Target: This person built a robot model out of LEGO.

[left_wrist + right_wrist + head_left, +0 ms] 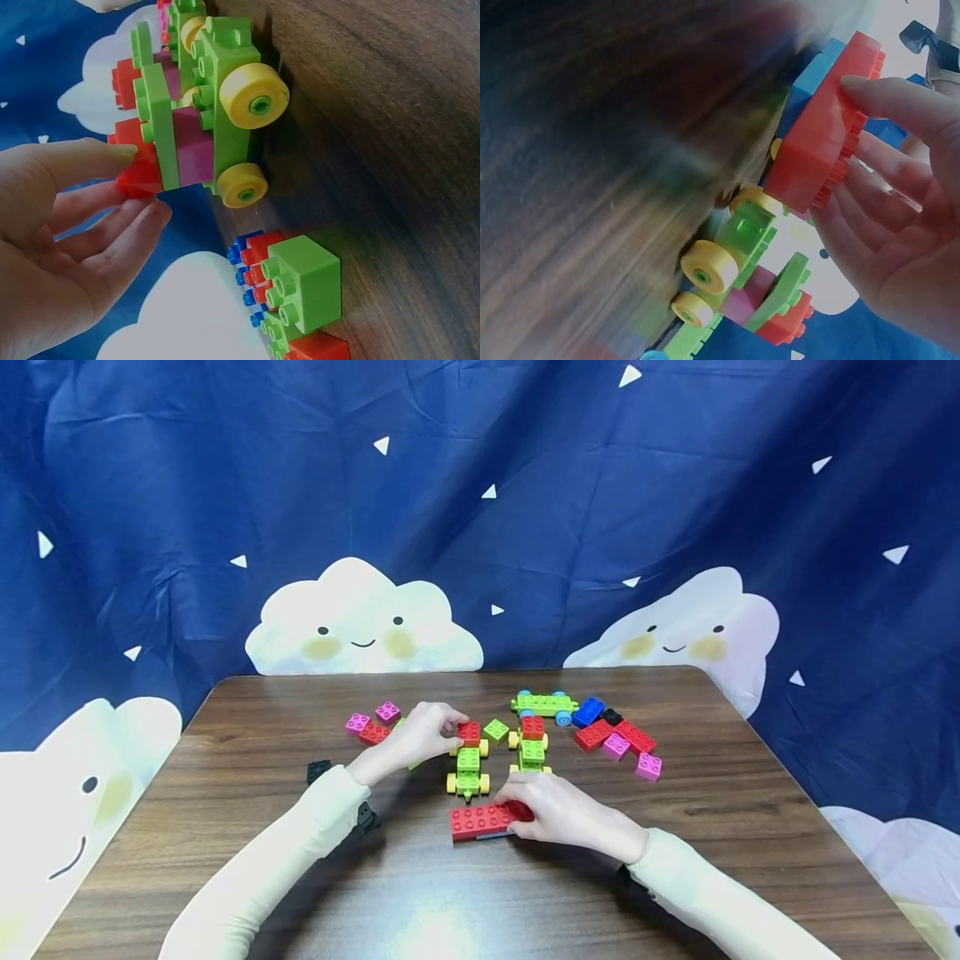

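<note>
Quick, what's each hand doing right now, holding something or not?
Left hand: pinching the red brick atop the left yellow-wheeled toy car.
Right hand: gripping a long red block with a blue piece beneath.

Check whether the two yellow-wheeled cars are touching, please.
Apart: the head view shows a strip of bare tabletop between the left car and the right car.

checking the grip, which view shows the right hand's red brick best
The right wrist view: the red brick is largest there, its side plain, gripped by the right hand. The head view shows it smaller, one end partly covered by that hand; the left wrist view misses it.
</note>
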A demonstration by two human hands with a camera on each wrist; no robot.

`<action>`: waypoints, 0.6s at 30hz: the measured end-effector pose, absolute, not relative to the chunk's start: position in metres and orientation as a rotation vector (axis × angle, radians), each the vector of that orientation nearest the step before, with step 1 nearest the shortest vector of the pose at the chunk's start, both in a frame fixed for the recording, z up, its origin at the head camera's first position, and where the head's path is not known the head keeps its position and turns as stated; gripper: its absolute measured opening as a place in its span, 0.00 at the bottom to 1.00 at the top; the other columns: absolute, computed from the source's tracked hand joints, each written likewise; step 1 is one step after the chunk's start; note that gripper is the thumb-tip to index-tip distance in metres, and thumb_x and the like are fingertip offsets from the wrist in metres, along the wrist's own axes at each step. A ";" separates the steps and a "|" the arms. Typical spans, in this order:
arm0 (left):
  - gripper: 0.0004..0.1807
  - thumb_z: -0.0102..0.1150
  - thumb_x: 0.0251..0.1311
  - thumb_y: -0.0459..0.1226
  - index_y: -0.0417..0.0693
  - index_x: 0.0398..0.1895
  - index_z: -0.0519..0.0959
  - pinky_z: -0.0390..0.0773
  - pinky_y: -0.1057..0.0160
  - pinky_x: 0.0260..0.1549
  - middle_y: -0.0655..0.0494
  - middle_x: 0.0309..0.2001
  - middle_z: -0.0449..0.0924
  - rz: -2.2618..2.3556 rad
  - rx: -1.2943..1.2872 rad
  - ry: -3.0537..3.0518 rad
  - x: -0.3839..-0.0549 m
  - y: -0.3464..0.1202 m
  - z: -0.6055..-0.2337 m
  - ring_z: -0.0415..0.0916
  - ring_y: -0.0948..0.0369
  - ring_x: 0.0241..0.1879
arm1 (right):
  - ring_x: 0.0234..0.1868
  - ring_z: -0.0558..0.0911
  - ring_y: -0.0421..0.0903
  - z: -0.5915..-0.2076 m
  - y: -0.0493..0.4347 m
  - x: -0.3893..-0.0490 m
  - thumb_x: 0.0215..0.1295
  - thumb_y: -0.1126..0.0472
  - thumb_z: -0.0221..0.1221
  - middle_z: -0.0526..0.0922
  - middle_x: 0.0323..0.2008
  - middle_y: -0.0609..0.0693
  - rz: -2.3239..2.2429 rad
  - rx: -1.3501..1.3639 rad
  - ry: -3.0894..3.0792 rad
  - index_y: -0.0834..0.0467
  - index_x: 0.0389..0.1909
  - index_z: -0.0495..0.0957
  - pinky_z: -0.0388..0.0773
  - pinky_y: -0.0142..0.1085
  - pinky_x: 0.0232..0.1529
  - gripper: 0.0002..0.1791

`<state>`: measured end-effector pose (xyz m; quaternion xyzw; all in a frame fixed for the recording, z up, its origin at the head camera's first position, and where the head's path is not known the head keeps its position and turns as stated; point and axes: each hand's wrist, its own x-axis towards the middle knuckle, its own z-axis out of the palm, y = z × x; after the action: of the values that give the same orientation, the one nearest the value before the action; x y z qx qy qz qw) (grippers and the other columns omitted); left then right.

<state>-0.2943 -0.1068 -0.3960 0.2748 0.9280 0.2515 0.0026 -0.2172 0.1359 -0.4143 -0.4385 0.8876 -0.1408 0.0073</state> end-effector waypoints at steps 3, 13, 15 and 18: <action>0.19 0.67 0.57 0.34 0.39 0.53 0.83 0.84 0.58 0.45 0.46 0.48 0.87 0.794 0.868 2.909 -0.295 -0.108 -0.397 0.84 0.57 0.43 | 0.38 0.79 0.36 -0.412 0.138 -0.217 0.56 0.56 0.70 0.84 0.41 0.46 -0.437 -1.375 2.785 0.55 0.46 0.84 0.80 0.32 0.41 0.16; 0.18 0.68 0.57 0.35 0.40 0.51 0.84 0.83 0.59 0.47 0.47 0.46 0.87 0.869 0.838 2.873 -0.295 -0.110 -0.398 0.84 0.57 0.43 | 0.36 0.78 0.36 -0.395 0.150 -0.222 0.54 0.56 0.72 0.84 0.39 0.45 -0.412 -1.383 2.855 0.54 0.44 0.84 0.79 0.30 0.38 0.16; 0.18 0.69 0.57 0.35 0.41 0.51 0.84 0.83 0.58 0.47 0.47 0.46 0.87 0.876 0.820 2.866 -0.296 -0.110 -0.398 0.84 0.57 0.43 | 0.36 0.78 0.36 -0.390 0.153 -0.224 0.54 0.57 0.72 0.84 0.39 0.45 -0.417 -1.376 2.868 0.55 0.45 0.84 0.79 0.30 0.38 0.17; 0.18 0.69 0.57 0.35 0.41 0.51 0.84 0.83 0.59 0.47 0.48 0.45 0.87 0.887 0.814 2.860 -0.296 -0.110 -0.398 0.84 0.57 0.43 | 0.37 0.78 0.37 -0.382 0.157 -0.227 0.53 0.57 0.72 0.84 0.40 0.45 -0.430 -1.352 2.883 0.55 0.46 0.84 0.79 0.31 0.39 0.18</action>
<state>-0.2964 -0.1103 -0.3983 0.2624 0.9214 0.2859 0.0193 -0.2266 0.1570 -0.3816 -0.4205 0.8967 -0.1337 -0.0357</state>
